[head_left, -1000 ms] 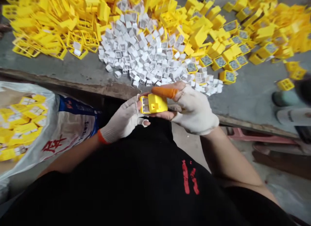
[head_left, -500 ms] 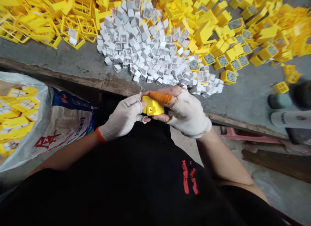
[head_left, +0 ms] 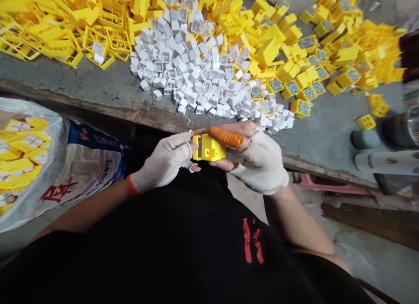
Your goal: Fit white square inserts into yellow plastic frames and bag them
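Observation:
Between my two hands, just off the front edge of the table, is a yellow plastic piece [head_left: 214, 149] with a dark opening at its left end. My left hand [head_left: 166, 158], in a white glove with bare fingertips, grips its left end. My right hand [head_left: 260, 160], gloved alike and with an orange cover on one finger, holds the right side from above and below. Beyond my hands lies a heap of small white caps [head_left: 199, 73]. Yellow frames [head_left: 108, 38] are piled at the upper left, and yellow pieces with grey insides [head_left: 291, 88] lie to the right.
On the left stands a sack [head_left: 93, 164] holding yellow and white pieces. A white cylinder [head_left: 386, 162] and a dark container [head_left: 401, 127] are on the table [head_left: 108, 92] at the right. A pink stool [head_left: 330, 186] is below the table edge.
The yellow piece has shifted slightly right and down, and the dark opening at its left end now shows. My right hand has moved a little right and down with it.

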The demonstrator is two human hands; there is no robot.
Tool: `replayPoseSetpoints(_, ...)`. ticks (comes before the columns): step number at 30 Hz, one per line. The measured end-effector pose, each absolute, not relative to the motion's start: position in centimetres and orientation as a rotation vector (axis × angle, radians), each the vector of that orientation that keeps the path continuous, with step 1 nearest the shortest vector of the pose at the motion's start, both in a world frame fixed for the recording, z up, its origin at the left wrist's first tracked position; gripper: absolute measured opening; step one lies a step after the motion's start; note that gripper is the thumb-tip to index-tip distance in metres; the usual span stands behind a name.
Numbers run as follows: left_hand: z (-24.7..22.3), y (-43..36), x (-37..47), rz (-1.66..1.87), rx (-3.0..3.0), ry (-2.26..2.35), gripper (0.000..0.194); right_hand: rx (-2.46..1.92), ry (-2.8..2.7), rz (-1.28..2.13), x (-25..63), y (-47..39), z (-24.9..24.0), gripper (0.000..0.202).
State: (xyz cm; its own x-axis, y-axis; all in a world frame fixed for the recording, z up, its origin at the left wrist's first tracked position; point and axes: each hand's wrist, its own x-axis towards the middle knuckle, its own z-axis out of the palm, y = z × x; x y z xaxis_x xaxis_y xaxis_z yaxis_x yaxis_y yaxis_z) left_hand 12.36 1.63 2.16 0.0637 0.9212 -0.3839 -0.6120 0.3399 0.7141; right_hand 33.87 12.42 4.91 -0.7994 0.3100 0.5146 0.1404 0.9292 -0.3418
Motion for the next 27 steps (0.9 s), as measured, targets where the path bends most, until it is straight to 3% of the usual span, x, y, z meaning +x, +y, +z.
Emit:
replayPoseSetpoints(6, 2.1, 1.6, 12.5, 1.22, 0.42, 0.916, 0.04, -0.339, -2.53, 0.408, 33.8, 12.2, 4.4, 0.051)
replayPoseSetpoints(13, 1.0, 1.0, 12.2, 1.211, 0.521, 1.015, 0.055, -0.404, -2.592, 0.383, 34.2, 12.1, 3.2, 0.056)
replayPoseSetpoints(19, 0.2, 1.0, 10.8, 1.171, 1.141, 1.413, 0.058, -0.537, -2.57, 0.284, 32.5, 10.5, 1.3, 0.036)
replayPoseSetpoints(21, 0.2, 1.1, 10.6, 1.188, 1.312, 1.525, 0.048, -0.636, -2.497, 0.518, 32.0, 10.5, 0.6, 0.045)
replayPoseSetpoints(24, 0.3, 0.9, 10.6, 1.261, 1.481, 1.517, 0.038, -0.737, -2.2, 1.074, 31.5, 11.2, 0.0, 0.079)
replayPoseSetpoints(27, 0.6, 0.4, 10.6, 1.362, 1.624, 1.47, 0.038, -0.704, -1.926, 1.374, 31.2, 11.3, 0.4, 0.069)
